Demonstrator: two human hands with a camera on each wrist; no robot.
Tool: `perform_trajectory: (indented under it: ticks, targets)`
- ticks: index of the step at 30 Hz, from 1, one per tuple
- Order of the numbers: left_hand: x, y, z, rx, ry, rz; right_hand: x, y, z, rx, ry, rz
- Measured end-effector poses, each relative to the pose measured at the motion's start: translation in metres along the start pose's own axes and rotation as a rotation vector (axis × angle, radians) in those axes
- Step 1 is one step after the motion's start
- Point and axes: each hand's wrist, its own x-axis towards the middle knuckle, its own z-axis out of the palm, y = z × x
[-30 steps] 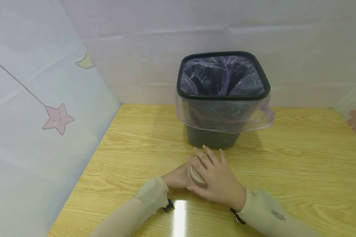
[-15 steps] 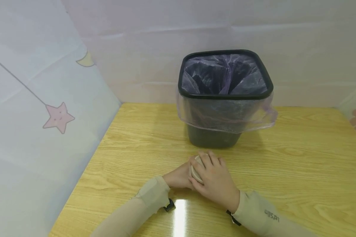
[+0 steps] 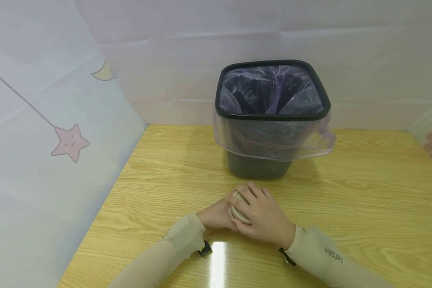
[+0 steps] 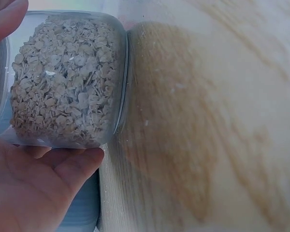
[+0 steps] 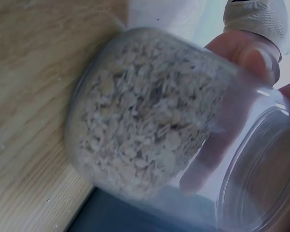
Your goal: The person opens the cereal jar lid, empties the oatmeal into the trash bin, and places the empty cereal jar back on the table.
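Near the wooden bench's (image 3: 363, 208) front edge, left hand (image 3: 216, 216) and right hand (image 3: 264, 218) both grip a clear oat-filled plastic jar (image 3: 239, 212).

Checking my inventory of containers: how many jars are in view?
1: a clear jar of oats, held between the left hand and right hand, before the bin.
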Motion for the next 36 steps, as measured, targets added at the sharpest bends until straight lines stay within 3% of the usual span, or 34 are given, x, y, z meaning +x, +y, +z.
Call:
perform_trajectory:
  ticks: [9, 12, 15, 17, 24, 31, 36]
  targets:
    - [0.0, 0.0, 0.0, -0.005, 0.013, -0.011, 0.0, 0.004, -0.002, 0.015, -0.029, -0.04]
    - [0.0, 0.001, 0.001, 0.021, 0.018, -0.015, 0.001, 0.003, -0.007, 0.028, -0.079, -0.024]
    - [0.002, 0.002, 0.002, 0.035, 0.015, 0.022, 0.001, -0.001, -0.012, 0.036, -0.111, 0.019]
    - [0.003, 0.001, 0.002, 0.013, 0.009, 0.05, 0.002, -0.006, -0.014, 0.019, -0.104, 0.067]
    - [0.0, 0.002, 0.002, 0.058, -0.006, -0.008, 0.002, -0.018, -0.008, -0.079, -0.059, 0.207]
    - [-0.001, 0.001, 0.0, 0.131, -0.015, 0.044, 0.001, -0.016, -0.001, -0.128, -0.029, 0.185]
    - [0.0, -0.002, 0.001, 0.03, -0.01, 0.003, 0.001, -0.012, 0.002, -0.119, 0.02, 0.133]
